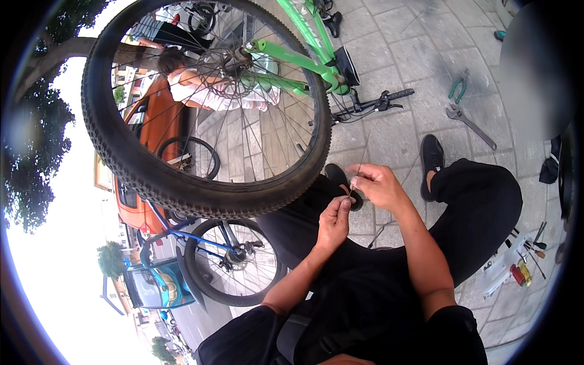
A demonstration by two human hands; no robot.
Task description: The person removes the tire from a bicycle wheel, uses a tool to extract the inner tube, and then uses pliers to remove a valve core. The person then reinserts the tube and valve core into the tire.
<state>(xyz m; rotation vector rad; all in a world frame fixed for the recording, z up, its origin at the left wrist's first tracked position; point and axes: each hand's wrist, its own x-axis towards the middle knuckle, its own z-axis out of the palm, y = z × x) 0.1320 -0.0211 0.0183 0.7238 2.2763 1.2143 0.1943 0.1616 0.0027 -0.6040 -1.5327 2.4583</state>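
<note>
My left hand (pixel 333 226) and my right hand (pixel 383 190) meet over my lap, fingertips pinched on a thin metal wire (pixel 351 194), perhaps a spoke; its exact shape is too fine to tell. Just beyond them, on the upper left, is a large bicycle wheel (pixel 201 201) with a knobby black tyre, attached to a green bicycle (pixel 280 52) with black handlebars (pixel 396 95). On the paving to my right lie green-handled pliers (pixel 456 88) and a steel adjustable wrench (pixel 473 128).
Lower right, a white tool holder (pixel 496 277) and screwdrivers lie on the paving. A blue bicycle (pixel 204 240) stands lower left. Behind are an orange car (pixel 131 210), a teal vehicle (pixel 155 286), a tree, and a person in white (pixel 185 88) seen through the spokes, with another person nearby.
</note>
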